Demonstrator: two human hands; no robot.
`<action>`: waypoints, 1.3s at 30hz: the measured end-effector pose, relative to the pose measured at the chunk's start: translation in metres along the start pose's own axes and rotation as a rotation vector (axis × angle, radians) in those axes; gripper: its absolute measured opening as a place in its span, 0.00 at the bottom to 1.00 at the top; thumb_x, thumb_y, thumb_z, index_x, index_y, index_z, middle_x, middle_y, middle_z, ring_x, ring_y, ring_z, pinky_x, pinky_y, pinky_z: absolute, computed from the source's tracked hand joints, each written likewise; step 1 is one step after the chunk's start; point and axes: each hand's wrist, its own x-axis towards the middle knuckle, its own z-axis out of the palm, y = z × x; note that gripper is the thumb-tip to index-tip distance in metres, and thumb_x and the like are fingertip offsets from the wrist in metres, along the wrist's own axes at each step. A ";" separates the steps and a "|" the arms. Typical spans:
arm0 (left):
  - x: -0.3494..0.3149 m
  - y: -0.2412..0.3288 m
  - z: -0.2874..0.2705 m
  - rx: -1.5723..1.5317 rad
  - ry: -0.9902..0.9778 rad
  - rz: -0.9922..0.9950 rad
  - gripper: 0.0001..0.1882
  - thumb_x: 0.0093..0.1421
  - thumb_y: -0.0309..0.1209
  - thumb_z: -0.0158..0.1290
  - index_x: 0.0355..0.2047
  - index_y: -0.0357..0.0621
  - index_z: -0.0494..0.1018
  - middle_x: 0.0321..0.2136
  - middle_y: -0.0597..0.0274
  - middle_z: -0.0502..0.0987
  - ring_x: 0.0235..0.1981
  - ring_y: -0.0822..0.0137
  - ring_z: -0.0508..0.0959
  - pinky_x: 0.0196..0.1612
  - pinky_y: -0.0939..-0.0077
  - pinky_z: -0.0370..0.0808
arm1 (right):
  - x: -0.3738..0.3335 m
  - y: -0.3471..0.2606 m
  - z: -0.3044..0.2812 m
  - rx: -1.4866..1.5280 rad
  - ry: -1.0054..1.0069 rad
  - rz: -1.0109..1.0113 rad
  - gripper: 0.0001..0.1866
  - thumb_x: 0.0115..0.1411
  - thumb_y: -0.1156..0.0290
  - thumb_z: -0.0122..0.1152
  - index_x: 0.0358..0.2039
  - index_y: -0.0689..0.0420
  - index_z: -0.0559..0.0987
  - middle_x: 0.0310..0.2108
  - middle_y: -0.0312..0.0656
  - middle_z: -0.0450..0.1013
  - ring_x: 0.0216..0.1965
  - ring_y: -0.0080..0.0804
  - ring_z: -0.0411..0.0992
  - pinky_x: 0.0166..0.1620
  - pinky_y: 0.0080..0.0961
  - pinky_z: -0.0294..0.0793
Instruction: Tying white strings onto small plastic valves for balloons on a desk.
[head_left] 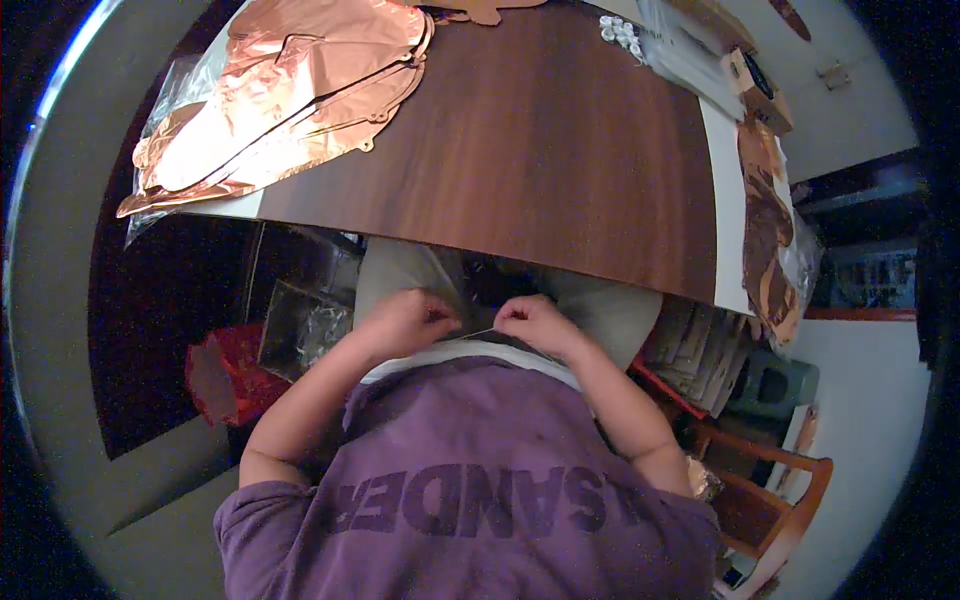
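Both hands are held close together over my lap, in front of the table edge. My left hand (410, 320) is closed, its thumb and fingers pinched together. My right hand (536, 322) is closed in a pinch as well. A thin pale string (480, 333) runs between the two sets of fingertips. A white band (440, 352) shows just under the hem of the purple shirt (480, 430), right below the string. Whether the string is loose or joined to the clothing, I cannot tell.
Shiny copper-coloured foil balloons (300, 110) lie flat on the brown table (560, 130) at far left. Small white rolls (621, 38) sit at the far right. More copper foil (770, 240) hangs at the right edge. Below are a red bag (225, 375), cardboard (695, 350) and a wooden chair (795, 500).
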 end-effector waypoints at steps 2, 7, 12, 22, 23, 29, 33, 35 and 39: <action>0.006 0.010 0.006 -0.017 0.020 0.008 0.13 0.51 0.38 0.53 0.29 0.40 0.76 0.29 0.50 0.77 0.30 0.56 0.77 0.34 0.69 0.72 | -0.004 -0.017 -0.001 0.065 0.071 -0.001 0.10 0.52 0.65 0.58 0.29 0.59 0.76 0.26 0.36 0.72 0.31 0.23 0.68 0.37 0.23 0.69; 0.012 0.049 -0.004 0.040 0.028 0.316 0.08 0.51 0.30 0.53 0.29 0.38 0.75 0.27 0.50 0.74 0.30 0.53 0.75 0.34 0.66 0.71 | -0.014 -0.045 0.009 0.535 0.154 -0.250 0.06 0.58 0.70 0.52 0.33 0.58 0.71 0.33 0.34 0.68 0.37 0.20 0.65 0.43 0.19 0.64; -0.001 0.101 -0.040 0.169 0.128 0.677 0.04 0.47 0.26 0.51 0.22 0.39 0.73 0.23 0.54 0.71 0.28 0.56 0.72 0.33 0.65 0.69 | -0.041 -0.100 0.027 1.448 -0.116 -0.187 0.20 0.60 0.58 0.46 0.44 0.61 0.66 0.44 0.41 0.67 0.46 0.32 0.65 0.52 0.29 0.61; -0.020 0.113 -0.067 -0.413 -0.024 0.316 0.09 0.54 0.29 0.50 0.29 0.36 0.76 0.27 0.59 0.75 0.29 0.70 0.74 0.34 0.77 0.70 | -0.045 -0.123 -0.015 0.083 0.601 -0.534 0.05 0.57 0.73 0.51 0.26 0.60 0.72 0.21 0.38 0.68 0.24 0.26 0.66 0.28 0.20 0.65; -0.023 0.122 -0.063 -0.628 0.011 0.252 0.09 0.56 0.29 0.50 0.30 0.37 0.76 0.27 0.60 0.75 0.29 0.71 0.73 0.34 0.77 0.70 | -0.049 -0.122 -0.012 -0.172 0.699 -0.633 0.04 0.56 0.74 0.52 0.25 0.60 0.72 0.21 0.41 0.68 0.23 0.30 0.68 0.29 0.24 0.68; 0.001 0.131 -0.043 0.010 0.597 0.714 0.07 0.51 0.27 0.53 0.31 0.44 0.77 0.26 0.61 0.74 0.29 0.65 0.72 0.36 0.74 0.65 | -0.089 -0.172 -0.028 -0.693 0.573 -1.049 0.06 0.45 0.78 0.57 0.26 0.58 0.72 0.17 0.41 0.65 0.17 0.40 0.65 0.21 0.31 0.66; -0.008 0.130 -0.034 -0.108 0.138 0.955 0.07 0.50 0.26 0.53 0.31 0.42 0.76 0.25 0.61 0.73 0.29 0.65 0.71 0.35 0.70 0.65 | -0.067 -0.167 -0.066 -0.529 0.698 -0.842 0.02 0.48 0.76 0.56 0.23 0.58 0.71 0.19 0.42 0.66 0.18 0.40 0.65 0.22 0.33 0.65; -0.014 0.137 -0.056 -0.386 0.176 0.817 0.06 0.55 0.27 0.50 0.30 0.40 0.75 0.26 0.60 0.74 0.30 0.67 0.72 0.33 0.72 0.70 | -0.060 -0.133 -0.034 -0.408 0.496 -0.918 0.02 0.47 0.75 0.55 0.22 0.57 0.72 0.20 0.43 0.67 0.21 0.41 0.66 0.25 0.35 0.66; 0.007 0.131 -0.052 0.206 0.364 0.895 0.04 0.51 0.27 0.52 0.28 0.42 0.75 0.27 0.61 0.73 0.30 0.62 0.70 0.34 0.70 0.61 | -0.083 -0.173 -0.051 -0.548 0.289 -0.908 0.01 0.46 0.75 0.52 0.21 0.55 0.72 0.19 0.42 0.67 0.22 0.41 0.67 0.25 0.34 0.66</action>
